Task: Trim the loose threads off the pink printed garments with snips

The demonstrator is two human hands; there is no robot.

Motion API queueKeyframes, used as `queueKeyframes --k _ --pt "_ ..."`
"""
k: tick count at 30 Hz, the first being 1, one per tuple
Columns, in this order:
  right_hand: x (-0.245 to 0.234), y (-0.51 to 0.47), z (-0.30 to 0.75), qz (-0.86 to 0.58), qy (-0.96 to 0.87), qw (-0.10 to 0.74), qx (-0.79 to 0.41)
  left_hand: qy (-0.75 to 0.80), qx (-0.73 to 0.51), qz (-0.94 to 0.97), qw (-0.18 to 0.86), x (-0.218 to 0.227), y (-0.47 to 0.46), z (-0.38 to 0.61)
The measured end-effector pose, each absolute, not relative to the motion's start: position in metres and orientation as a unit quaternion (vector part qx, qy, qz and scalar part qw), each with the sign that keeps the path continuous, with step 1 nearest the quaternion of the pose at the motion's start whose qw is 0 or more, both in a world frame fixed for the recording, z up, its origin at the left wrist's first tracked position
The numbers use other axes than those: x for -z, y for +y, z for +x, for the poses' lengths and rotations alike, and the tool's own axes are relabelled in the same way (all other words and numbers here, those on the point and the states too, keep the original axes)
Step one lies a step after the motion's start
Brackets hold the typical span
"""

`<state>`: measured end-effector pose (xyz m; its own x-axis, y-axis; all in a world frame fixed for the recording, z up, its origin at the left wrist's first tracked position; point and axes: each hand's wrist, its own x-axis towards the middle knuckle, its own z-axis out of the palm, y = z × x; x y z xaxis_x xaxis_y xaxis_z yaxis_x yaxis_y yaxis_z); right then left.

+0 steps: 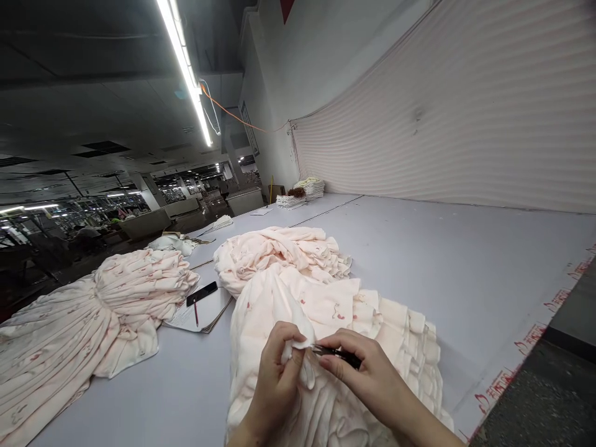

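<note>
My left hand (279, 372) is closed, pinching a fold of pale pink fabric (342, 304) printed with small red motifs. The fabric lies in a heap of layered pieces in front of me, their edges stacked toward the right. In my right hand (367, 369) is a pair of small black thread snips (342, 355). Their tips are right beside the pinched fold; whether the blades touch it I cannot tell. A second heap of the same fabric (274, 248) sits just beyond the first.
To the left, a large bundle of matching fabric (125, 292) is gathered at its middle. A phone (202, 293) and a red pen (196, 313) rest on papers (209, 316). Folded stacks (310, 188) stand at the table's (419, 248) far end. A striped cloth (442, 124) hangs along the wall.
</note>
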<state>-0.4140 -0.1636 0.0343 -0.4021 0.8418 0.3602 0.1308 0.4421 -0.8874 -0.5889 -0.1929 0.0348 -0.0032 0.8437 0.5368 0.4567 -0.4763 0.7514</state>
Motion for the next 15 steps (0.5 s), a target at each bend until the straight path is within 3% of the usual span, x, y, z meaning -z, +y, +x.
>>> queueKeyframes --k 15 --pt "-0.0359 -0.1587 -0.4077 -0.341 -0.712 0.411 -0.456 0.456 -0.510 0.698 0.214 -0.0345 -0.1915 -0.5927"
